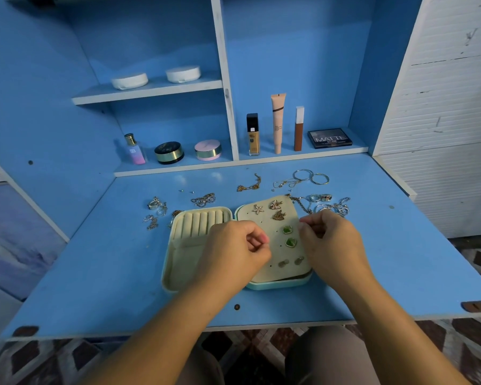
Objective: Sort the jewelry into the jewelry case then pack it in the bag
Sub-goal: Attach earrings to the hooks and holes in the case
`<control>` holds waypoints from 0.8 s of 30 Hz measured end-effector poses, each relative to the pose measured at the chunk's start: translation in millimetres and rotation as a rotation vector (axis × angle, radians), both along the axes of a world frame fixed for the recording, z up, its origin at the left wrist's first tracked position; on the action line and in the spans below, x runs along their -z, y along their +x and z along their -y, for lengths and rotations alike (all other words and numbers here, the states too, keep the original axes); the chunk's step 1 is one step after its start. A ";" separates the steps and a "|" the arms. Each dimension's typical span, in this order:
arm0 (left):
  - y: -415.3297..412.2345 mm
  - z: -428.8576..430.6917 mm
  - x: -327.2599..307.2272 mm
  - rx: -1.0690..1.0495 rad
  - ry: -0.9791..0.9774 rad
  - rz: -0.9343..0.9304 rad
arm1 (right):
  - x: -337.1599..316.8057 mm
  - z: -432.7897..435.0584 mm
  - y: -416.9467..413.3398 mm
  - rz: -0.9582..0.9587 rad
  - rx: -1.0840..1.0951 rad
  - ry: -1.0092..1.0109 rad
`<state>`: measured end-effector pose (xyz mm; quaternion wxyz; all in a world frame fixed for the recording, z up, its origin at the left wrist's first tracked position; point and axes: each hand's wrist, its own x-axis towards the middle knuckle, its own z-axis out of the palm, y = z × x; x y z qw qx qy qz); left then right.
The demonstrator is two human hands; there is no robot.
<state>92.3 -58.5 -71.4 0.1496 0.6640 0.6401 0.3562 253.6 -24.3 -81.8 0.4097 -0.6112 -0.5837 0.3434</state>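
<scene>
An open mint jewelry case [167, 262] lies on the blue desk [95, 273]. Its left half has cream ring rolls [197, 222]. Its right half carries a cream earring panel [264, 265] with a starfish earring [258, 209], gold leaf earrings [276, 204], green stone earrings [287, 229] and a small pair [283, 263]. My left hand [231, 245] hovers over the case's middle, thumb and fingertips pinched together with nothing visible between them. My right hand [331, 240] is at the panel's right edge, fingertips pinching a tiny glinting piece. No bag is in view.
Loose jewelry lies behind the case: chains [203, 200], a gold chain [250, 186], hoops [311, 176], rings [321, 197], a silver cluster [157, 205] and two tiny studs [186, 191]. Cosmetics [278, 123] stand on the back shelf. The desk's front edge [178, 333] is near my knees.
</scene>
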 end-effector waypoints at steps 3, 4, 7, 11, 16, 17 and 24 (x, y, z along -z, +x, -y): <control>-2.7 -0.9 -1.2 0.057 -0.014 0.003 | 0.6 0.1 0.1 0.002 0.000 0.001; -4.0 -0.9 -1.9 0.076 -0.019 -0.006 | 0.8 0.0 0.2 -0.002 0.001 0.000; -8.0 -0.8 -4.3 0.127 -0.028 -0.046 | 1.6 -0.6 0.2 -0.013 0.003 0.006; -11.6 -0.3 -8.6 0.182 0.015 -0.176 | 1.8 -1.0 0.0 -0.026 0.005 0.014; -12.0 -0.7 -10.1 0.231 0.081 -0.321 | 1.5 -0.8 -1.7 -0.063 0.010 0.034; -12.2 -0.7 -10.0 0.238 0.088 -0.345 | 1.3 -0.8 -2.0 -0.065 0.010 0.036; -19.4 0.9 -11.7 0.304 -0.045 -0.174 | 1.0 0.6 -1.1 -0.069 0.007 0.052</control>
